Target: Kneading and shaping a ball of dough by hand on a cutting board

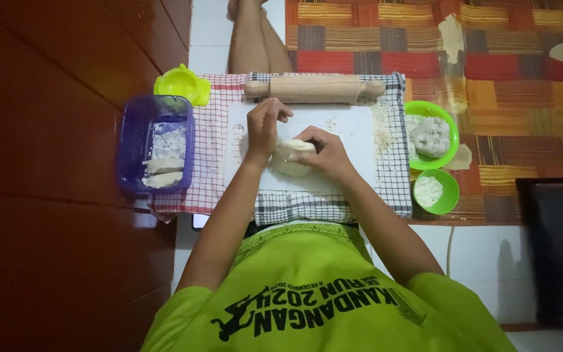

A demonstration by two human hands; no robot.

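A pale lump of dough [289,161] lies on a white board [350,133]. My right hand [326,154] cups the lump from the right, fingers curled over it. On the lump's left side is my left hand [264,126], its fingers curled and its thumb side pressed against the dough. A wooden rolling pin [314,88] lies across the far edge of the board, just beyond my left knuckles.
A checked cloth [395,176] is under the board. On the left are a purple tub [135,140] with dough pieces and a yellow-green press mould [180,83]. Two green bowls [447,153] [451,195] sit on the right. Another person's leg [250,39] is beyond. A dark box [558,248] is at the right.
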